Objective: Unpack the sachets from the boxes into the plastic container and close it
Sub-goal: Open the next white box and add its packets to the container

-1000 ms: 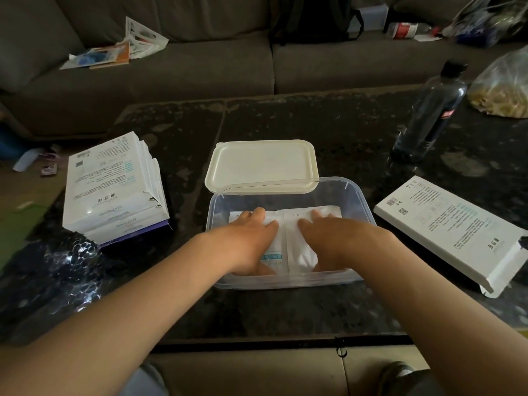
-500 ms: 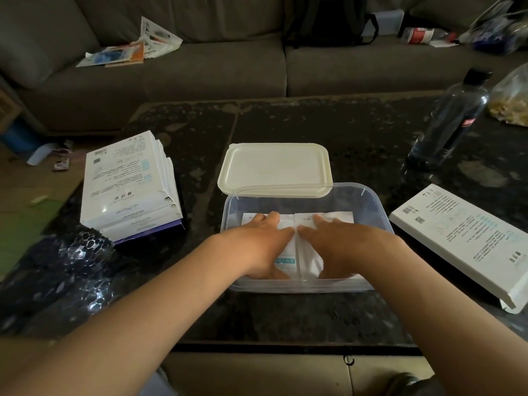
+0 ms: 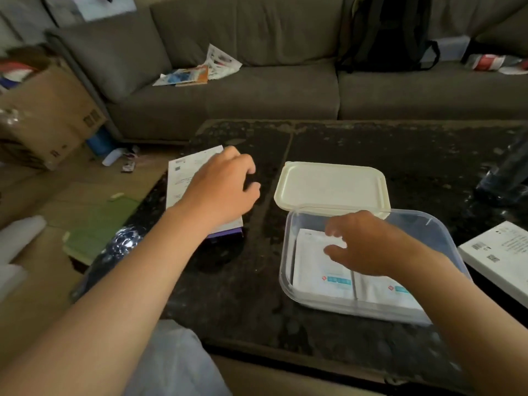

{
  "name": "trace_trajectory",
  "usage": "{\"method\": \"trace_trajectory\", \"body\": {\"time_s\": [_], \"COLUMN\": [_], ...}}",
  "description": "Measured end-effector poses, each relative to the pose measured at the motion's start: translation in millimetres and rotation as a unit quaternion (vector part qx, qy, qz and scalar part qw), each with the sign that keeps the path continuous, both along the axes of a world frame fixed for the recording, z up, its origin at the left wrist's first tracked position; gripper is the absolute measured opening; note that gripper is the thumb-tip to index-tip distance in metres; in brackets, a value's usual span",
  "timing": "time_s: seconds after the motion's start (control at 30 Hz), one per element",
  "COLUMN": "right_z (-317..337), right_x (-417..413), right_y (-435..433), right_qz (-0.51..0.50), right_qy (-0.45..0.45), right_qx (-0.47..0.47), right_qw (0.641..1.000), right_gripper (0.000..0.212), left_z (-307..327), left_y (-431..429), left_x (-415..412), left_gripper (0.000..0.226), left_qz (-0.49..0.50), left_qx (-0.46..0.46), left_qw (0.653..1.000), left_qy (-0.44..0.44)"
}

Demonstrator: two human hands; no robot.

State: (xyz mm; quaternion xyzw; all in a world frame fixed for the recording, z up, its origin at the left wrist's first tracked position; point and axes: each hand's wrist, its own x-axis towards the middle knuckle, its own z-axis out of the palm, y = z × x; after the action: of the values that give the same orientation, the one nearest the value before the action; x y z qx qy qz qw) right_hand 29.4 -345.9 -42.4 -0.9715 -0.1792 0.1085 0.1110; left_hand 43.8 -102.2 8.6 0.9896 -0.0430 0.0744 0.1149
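Left hand [image 3: 220,190] curls over boxes [image 3: 183,178] at counter's left edge, grip unclear; right hand [image 3: 368,247] fingers slack, empty. Stack may topple off.

Premises dimly lit, no lamp or window in view. A grey-brown fabric sofa [image 3: 257,92] runs along the far side, with a loose cushion [image 3: 114,55] of the same cloth propped at its left end. On the seat: scattered papers [image 3: 200,70], a dark backpack [image 3: 385,32] leaning on the backrest, and a bottle [image 3: 485,62] lying on its side at far right. The counter [image 3: 400,144] before the sofa is dark, mottled and scuffed. Tan floor [image 3: 71,178] at left carries an open cardboard box [image 3: 48,110], a green mat [image 3: 103,224] and small litter.
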Motion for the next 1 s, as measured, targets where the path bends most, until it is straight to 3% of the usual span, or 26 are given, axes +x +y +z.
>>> {"method": "trace_trajectory", "body": {"time_s": [0.13,0.33,0.47,0.77,0.9,0.97,1.0], "right_z": [0.1,-2.4,-3.7,-6.5,-2.6,5.8,11.9], "right_x": [-0.9,-3.0,-4.2,-3.1,0.4,-2.1,-5.2], "right_y": [12.5,24.2,24.3,21.1,19.4,21.6,22.9], "right_qz": [0.000,0.017,0.022,0.034,-0.016,-0.063,-0.088], "right_qy": [-0.040,-0.055,-0.048,-0.059,-0.052,0.041,0.119], "right_qx": [0.033,0.051,0.041,0.050,0.178,0.346,0.440], "right_qw": [0.999,0.997,0.998,0.996,0.983,0.935,0.886], "right_gripper": [0.030,0.026,0.027,0.025,0.017,0.026,0.031], "left_z": [-8.6,-30.6,-35.1,-21.9,-8.6,-4.6,-4.2], "left_y": [35.6,50.6,48.2,40.7,13.3,-11.8,-25.9], "left_x": [6.4,12.1,14.4,10.0,-1.4,-8.9,-12.4], "left_gripper": [0.069,0.113,0.117,0.099,0.092,0.089,0.089], "left_qz": [0.117,0.224,0.240,0.262,0.217,0.175,0.151], "left_qx": [0.056,-0.022,-0.037,-0.035,-0.110,-0.145,-0.155], "left_qw": [0.989,0.958,0.952,0.955,0.965,0.971,0.973], "left_qy": [0.066,0.176,0.188,0.133,0.093,0.080,0.074]}}
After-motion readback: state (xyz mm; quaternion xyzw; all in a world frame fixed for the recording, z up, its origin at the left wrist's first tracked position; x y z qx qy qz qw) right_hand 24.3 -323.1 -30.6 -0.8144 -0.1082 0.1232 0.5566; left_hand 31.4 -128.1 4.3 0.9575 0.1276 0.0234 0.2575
